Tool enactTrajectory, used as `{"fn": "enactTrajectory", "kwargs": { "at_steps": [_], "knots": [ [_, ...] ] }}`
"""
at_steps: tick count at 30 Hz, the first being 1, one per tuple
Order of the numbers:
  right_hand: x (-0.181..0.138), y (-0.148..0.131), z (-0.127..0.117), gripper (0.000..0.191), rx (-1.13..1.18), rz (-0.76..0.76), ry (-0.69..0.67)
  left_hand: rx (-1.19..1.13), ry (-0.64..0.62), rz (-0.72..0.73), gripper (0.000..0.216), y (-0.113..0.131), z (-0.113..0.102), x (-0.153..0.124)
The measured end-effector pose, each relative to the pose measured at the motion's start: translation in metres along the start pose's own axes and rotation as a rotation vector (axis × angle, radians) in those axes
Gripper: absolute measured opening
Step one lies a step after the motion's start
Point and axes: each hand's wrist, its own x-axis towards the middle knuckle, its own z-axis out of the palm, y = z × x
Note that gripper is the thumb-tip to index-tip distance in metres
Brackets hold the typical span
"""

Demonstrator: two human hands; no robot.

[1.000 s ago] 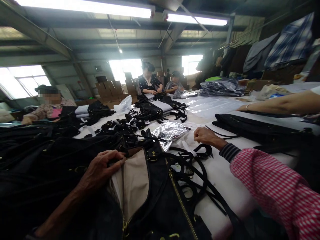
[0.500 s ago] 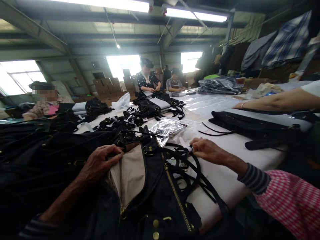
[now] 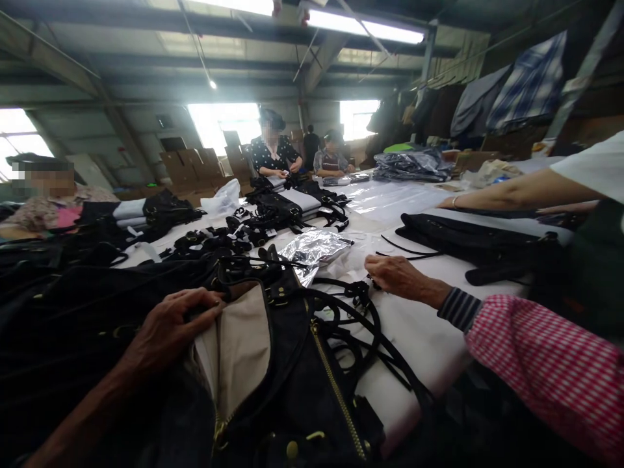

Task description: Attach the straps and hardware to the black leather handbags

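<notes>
A black handbag point(image 3: 287, 403) with a gold zipper and beige lining lies right in front of me, its top unzipped and gaping. My left hand point(image 3: 178, 325) is closed on the far left edge of the opening, thumb toward the lining. Beyond the bag's right side, my right hand point(image 3: 397, 278) is pinched just above the white table; a small dark bit shows under its fingertips, too hidden to name. Close to those fingers lies a tangle of black straps point(image 3: 358, 292). Crumpled clear plastic point(image 3: 316, 247) rests behind the bag.
More black bags point(image 3: 121, 299) are heaped on the left. Small black strap pieces with white wrapping point(image 3: 214, 240) lie mid-table. At right, a co-worker's arm point(image 3: 507, 188) reaches over another black bag point(image 3: 468, 240). Wrapped bags point(image 3: 412, 166) are stacked farther back; other people sit or stand around.
My right hand has drawn slightly away from the strap tangle, to the right. The left hand keeps its hold on the bag's edge. The whole view has shifted a little to the right.
</notes>
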Motion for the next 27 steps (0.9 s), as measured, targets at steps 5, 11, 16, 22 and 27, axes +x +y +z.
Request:
{"fn": "enactTrajectory", "kwargs": {
  "at_steps": [5, 11, 16, 22, 27],
  "knots": [
    [-0.038, -0.02, 0.003, 0.016, 0.228, 0.127, 0.174, 0.002, -0.007, -0.017, 0.04, 0.007, -0.001, 0.001],
    [-0.08, -0.026, -0.007, 0.017, 0.282, 0.242, 0.01, 0.003, -0.02, -0.056, 0.042, 0.017, -0.005, -0.002],
    [-0.086, -0.024, -0.008, 0.018, 0.238, 0.262, -0.012, -0.008, -0.04, -0.057, 0.042, 0.019, -0.007, -0.003],
    [-0.095, -0.025, -0.007, 0.016, 0.242, 0.248, -0.011, 0.004, -0.028, -0.08, 0.041, 0.02, -0.007, -0.002],
    [-0.095, -0.033, -0.004, 0.016, 0.242, 0.298, -0.047, -0.015, -0.039, -0.082, 0.043, 0.016, -0.006, -0.002]
  ]
}}
